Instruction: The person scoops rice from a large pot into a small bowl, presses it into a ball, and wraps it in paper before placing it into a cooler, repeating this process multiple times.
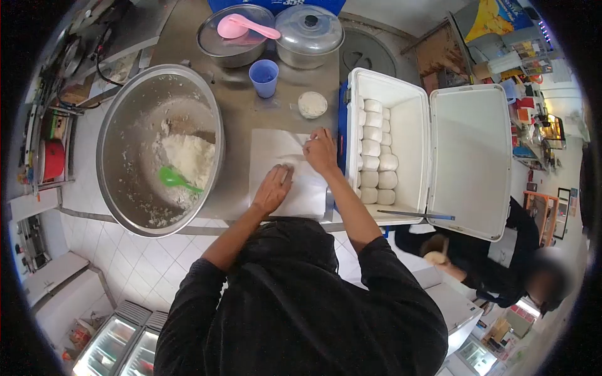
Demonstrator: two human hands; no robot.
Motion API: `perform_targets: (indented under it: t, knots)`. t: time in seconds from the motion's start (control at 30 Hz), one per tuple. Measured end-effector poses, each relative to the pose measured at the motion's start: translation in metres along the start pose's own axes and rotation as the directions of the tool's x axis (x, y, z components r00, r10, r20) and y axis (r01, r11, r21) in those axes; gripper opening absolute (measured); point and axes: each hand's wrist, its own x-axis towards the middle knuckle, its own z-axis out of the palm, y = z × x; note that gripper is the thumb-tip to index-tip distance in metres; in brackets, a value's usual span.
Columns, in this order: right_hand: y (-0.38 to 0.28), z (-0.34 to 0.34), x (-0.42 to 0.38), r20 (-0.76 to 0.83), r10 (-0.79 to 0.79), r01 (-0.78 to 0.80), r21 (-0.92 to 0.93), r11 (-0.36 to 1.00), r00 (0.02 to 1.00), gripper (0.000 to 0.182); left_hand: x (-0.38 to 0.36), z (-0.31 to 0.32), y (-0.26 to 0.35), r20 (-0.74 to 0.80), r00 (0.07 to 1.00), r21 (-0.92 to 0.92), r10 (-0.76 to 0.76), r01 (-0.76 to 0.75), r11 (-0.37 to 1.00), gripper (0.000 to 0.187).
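White wrapping paper (264,147) lies flat on the metal table in front of me. My left hand (274,190) rests on its lower middle, fingers slightly bent and lying against the sheet. At the upper right edge of the paper, my right hand (321,151) has its fingers bent together, apparently pinching that edge. Just beyond it stands a small bowl of rice (312,104). A blue plastic cup (264,78) is farther back. To the left, a large metal basin (108,150) holds white rice (188,156) with a green scoop (179,179) lying in it.
On the right, an open cooler (407,150) holds several white wrapped packets (371,149); a long thin tool (417,215) lies across its front edge. Two metal pots (307,53) stand at the back, a pink ladle (241,26) on one lid. Another person (495,263) is at right.
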Motion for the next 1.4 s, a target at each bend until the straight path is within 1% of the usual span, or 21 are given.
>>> perform_targets:
  t: [0.07,0.17,0.27,0.37,0.47,0.57,0.67,0.77,0.8,0.87,0.9,0.97,1.0,1.07,1.1,1.17,1.2,1.27,1.3,1.37,1.4]
  knots:
    - [0.006,-0.015,0.005,-0.014,-0.064,0.065,0.082,0.994,0.998,0.016,0.001,0.001,-0.003,0.022,1.0,0.005,0.003,-0.003,1.0,0.044]
    - [0.029,-0.017,0.029,0.192,-0.273,0.203,0.32,0.926,0.943,0.023,0.0,0.004,-0.004,0.049,0.999,0.012,0.006,-0.007,1.0,0.043]
    - [0.02,-0.022,0.042,0.279,-0.29,0.05,0.637,0.769,0.915,0.032,0.0,0.007,-0.005,0.059,0.998,0.013,0.002,-0.003,1.0,0.043]
    - [0.002,-0.022,0.057,0.339,-0.234,0.071,0.43,0.9,0.911,0.031,0.0,0.011,-0.005,0.054,0.999,0.007,0.002,-0.003,1.0,0.042]
    - [0.001,-0.02,0.063,0.414,-0.393,0.277,0.314,0.908,0.821,0.033,0.002,0.008,-0.008,0.045,0.999,-0.001,0.003,-0.003,1.0,0.041]
    - [-0.008,-0.035,0.028,0.323,-0.479,0.412,0.256,0.875,0.816,0.021,0.004,0.004,-0.008,0.014,1.0,-0.012,0.019,-0.019,1.0,0.037]
    - [-0.021,-0.038,-0.014,0.344,-0.467,0.475,0.068,0.877,0.814,0.016,0.003,0.007,-0.013,0.033,0.999,-0.06,0.018,-0.016,0.998,0.031]
    - [-0.031,-0.022,-0.056,0.191,-0.485,0.512,-0.131,0.849,0.853,0.017,0.001,0.009,-0.015,0.037,0.999,-0.107,0.04,-0.036,0.994,0.025]
    - [-0.031,-0.016,-0.066,0.132,-0.478,0.493,-0.132,0.86,0.868,0.017,0.0,0.009,-0.015,0.033,0.998,-0.116,0.051,-0.047,0.992,0.024]
    - [-0.032,-0.003,-0.082,0.006,-0.456,0.453,-0.128,0.882,0.89,0.018,-0.002,0.008,-0.012,0.034,0.999,-0.135,0.018,-0.013,0.991,0.025]
    - [-0.036,-0.002,-0.087,-0.045,-0.396,0.393,-0.059,0.918,0.917,0.018,-0.001,0.007,-0.01,0.033,0.999,-0.145,0.002,0.003,0.989,0.025]
    - [-0.044,0.0,-0.101,-0.127,-0.252,0.263,0.087,0.961,0.959,0.021,-0.003,0.002,-0.01,0.065,0.997,-0.132,0.03,-0.022,0.991,0.028]
    - [-0.048,-0.001,-0.106,-0.155,-0.262,0.263,-0.016,0.965,0.952,0.023,-0.003,-0.002,-0.01,0.08,0.996,-0.127,0.047,-0.036,0.991,0.029]
    - [-0.053,-0.004,-0.113,-0.203,-0.291,0.245,-0.223,0.943,0.935,0.026,-0.004,-0.009,-0.008,0.043,0.997,-0.069,0.069,-0.066,0.995,0.03]
    - [-0.053,-0.002,-0.116,-0.207,-0.254,0.213,-0.2,0.956,0.945,0.028,-0.004,-0.013,-0.006,0.025,0.997,-0.037,0.079,-0.078,0.996,0.03]
    - [-0.052,0.009,-0.124,-0.205,-0.183,0.155,-0.147,0.977,0.961,0.03,0.013,-0.034,0.002,-0.026,0.983,-0.012,0.182,-0.183,0.983,0.031]
    - [-0.053,0.015,-0.126,-0.227,-0.135,0.129,-0.044,0.991,0.964,0.03,0.02,-0.04,0.003,-0.048,0.972,0.001,0.229,-0.229,0.973,0.031]
    - [-0.053,0.026,-0.124,-0.259,-0.031,0.076,0.165,0.983,0.965,0.03,0.034,-0.029,-0.012,0.049,0.952,-0.078,0.301,-0.296,0.952,0.034]
    - [-0.055,0.026,-0.124,-0.193,0.068,-0.007,0.301,0.954,0.979,0.031,0.038,-0.023,-0.017,0.09,0.936,-0.117,0.342,-0.331,0.936,0.037]
    - [-0.054,0.023,-0.123,-0.032,0.237,-0.184,0.532,0.827,0.971,0.033,0.032,-0.019,-0.026,0.129,0.951,-0.156,0.28,-0.259,0.953,0.041]
    - [-0.051,0.03,-0.124,-0.076,0.208,-0.147,0.481,0.864,0.975,0.033,0.028,-0.016,-0.032,0.149,0.956,-0.176,0.251,-0.224,0.958,0.042]
